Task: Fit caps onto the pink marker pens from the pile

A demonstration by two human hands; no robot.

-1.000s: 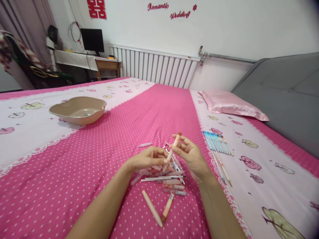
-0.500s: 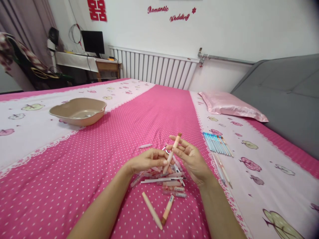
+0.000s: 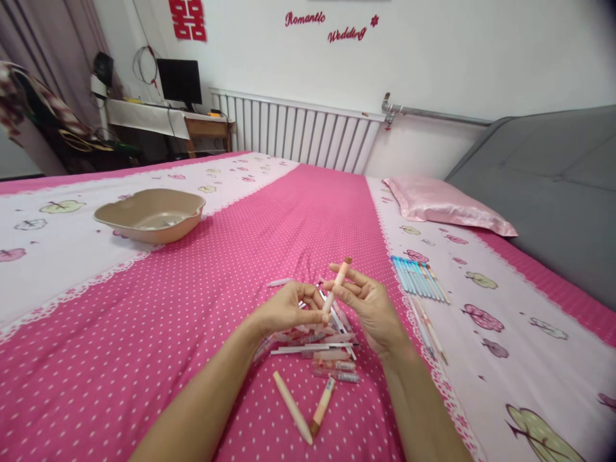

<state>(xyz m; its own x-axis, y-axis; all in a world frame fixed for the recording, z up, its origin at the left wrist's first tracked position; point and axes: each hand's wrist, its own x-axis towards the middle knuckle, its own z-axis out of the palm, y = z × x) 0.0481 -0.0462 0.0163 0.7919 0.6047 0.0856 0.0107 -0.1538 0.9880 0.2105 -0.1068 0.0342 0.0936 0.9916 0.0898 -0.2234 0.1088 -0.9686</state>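
Note:
Between both hands is a pen barrel (image 3: 340,277), peach with a brown end, tilted with that end up. My right hand (image 3: 373,308) grips its upper part between thumb and fingers. The lower, paler end is pinched by my left hand (image 3: 293,310), whose fingers hide the tip. Below the hands lies a pile of pink and clear pen parts (image 3: 332,356) with thin white refills (image 3: 308,349). Nearer me, a cream tapered barrel (image 3: 292,408) and a short peach-and-brown barrel (image 3: 323,406) rest on the pink dotted bedspread (image 3: 231,385).
To the right lie a row of blue-topped pens (image 3: 418,278) and a few single pens (image 3: 432,330). A beige basin (image 3: 151,218) with small things inside stands far left. A pink pillow (image 3: 447,205) lies near the grey headboard (image 3: 543,167).
My left hand has shifted slightly right, and its fingers now sit at the lower end of the pen barrel. The length that stuck out below them no longer shows. My right hand has barely moved.

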